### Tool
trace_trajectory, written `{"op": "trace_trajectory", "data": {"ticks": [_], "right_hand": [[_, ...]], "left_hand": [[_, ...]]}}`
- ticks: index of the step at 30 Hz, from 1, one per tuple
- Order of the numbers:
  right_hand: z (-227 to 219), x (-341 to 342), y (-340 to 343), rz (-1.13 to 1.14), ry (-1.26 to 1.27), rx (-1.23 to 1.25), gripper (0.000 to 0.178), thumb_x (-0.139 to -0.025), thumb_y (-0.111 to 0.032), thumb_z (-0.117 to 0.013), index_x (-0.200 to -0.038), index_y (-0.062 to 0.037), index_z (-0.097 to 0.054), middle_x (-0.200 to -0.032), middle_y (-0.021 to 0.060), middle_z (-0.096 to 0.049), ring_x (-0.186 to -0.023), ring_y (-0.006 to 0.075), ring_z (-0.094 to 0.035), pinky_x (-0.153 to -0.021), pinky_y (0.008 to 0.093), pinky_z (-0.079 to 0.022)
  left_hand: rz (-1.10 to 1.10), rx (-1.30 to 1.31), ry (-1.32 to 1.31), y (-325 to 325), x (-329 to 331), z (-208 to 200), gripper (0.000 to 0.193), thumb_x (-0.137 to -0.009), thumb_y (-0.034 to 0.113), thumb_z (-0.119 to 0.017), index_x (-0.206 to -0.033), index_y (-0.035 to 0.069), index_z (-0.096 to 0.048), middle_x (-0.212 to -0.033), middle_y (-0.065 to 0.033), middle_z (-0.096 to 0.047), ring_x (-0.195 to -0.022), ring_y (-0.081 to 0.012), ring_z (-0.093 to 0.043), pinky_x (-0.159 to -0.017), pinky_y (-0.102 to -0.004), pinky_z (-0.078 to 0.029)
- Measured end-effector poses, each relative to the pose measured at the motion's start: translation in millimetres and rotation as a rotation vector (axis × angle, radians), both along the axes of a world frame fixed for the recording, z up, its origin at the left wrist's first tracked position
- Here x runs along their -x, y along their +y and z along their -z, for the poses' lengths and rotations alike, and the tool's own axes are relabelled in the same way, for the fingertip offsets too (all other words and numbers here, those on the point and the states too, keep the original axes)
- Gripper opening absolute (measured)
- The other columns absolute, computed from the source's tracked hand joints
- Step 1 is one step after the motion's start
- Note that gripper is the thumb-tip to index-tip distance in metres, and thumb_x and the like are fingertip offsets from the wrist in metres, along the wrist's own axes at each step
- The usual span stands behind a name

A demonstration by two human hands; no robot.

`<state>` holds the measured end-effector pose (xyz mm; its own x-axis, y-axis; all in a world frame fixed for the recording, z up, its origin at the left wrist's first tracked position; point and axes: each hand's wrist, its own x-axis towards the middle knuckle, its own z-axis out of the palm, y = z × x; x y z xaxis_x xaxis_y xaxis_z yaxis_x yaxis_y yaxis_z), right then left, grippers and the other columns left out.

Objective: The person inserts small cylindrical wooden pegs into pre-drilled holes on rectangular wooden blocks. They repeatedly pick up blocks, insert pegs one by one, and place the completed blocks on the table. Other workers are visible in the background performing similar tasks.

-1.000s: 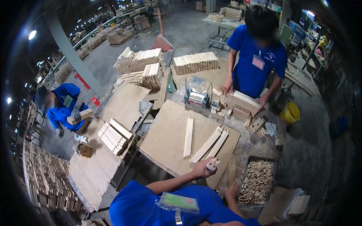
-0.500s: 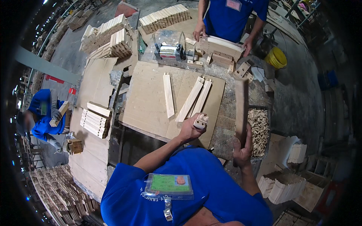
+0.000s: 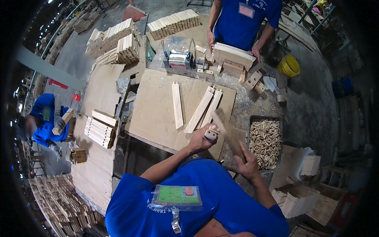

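Observation:
My left hand is closed around a pale wooden piece, whose end with dark holes points up. In my right hand is a long wooden bar, blurred by motion and slanting up to the left. Its upper part is close to the held piece; whether they touch, I cannot tell. Ahead of my left hand, a single wooden strip and two strips side by side lie on a cardboard sheet. Right of the bar is a dark bin full of small wooden dowels.
Across the bench, a co-worker holds a wooden assembly. Near it are a metal machine and drilled blocks. Stacked strips lie on the left table. A yellow bucket stands far right.
The bar in my right hand has swung left and down, from upright over the bin's edge to a slant near the held piece. My left hand has shifted only slightly.

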<state>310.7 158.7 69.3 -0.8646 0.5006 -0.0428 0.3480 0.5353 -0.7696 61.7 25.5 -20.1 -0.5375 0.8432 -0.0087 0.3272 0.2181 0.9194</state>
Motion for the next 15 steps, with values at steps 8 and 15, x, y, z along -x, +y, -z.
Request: {"op": "trace_trajectory", "data": {"ticks": [8, 15], "right_hand": [[98, 0, 0, 0.430, -0.128, 0.113, 0.068, -0.103, -0.022, -0.066, -0.164, -0.0046, -0.043, -0.134, 0.0288, -0.070, -0.122, 0.0363, -0.071, -0.102, 0.0430, -0.054], [165, -13, -23, 0.426, -0.499, -0.175, 0.069, -0.101, -0.024, -0.069, -0.161, -0.0029, -0.044, -0.144, 0.0314, -0.057, -0.131, 0.0509, -0.057, -0.109, 0.0536, -0.048]], "left_hand": [[-0.071, -0.080, -0.128, 41, 48, -29, 0.056, -0.089, 0.015, -0.078, -0.141, 0.006, -0.060, -0.119, -0.0146, -0.075, -0.107, -0.0231, -0.073, -0.098, -0.0374, -0.057], [-0.213, -0.111, 0.075, 46, 62, -24, 0.086, -0.086, 0.019, -0.078, -0.163, 0.007, -0.040, -0.136, -0.0281, -0.066, -0.128, -0.0443, -0.065, -0.107, -0.0463, -0.053]]}}
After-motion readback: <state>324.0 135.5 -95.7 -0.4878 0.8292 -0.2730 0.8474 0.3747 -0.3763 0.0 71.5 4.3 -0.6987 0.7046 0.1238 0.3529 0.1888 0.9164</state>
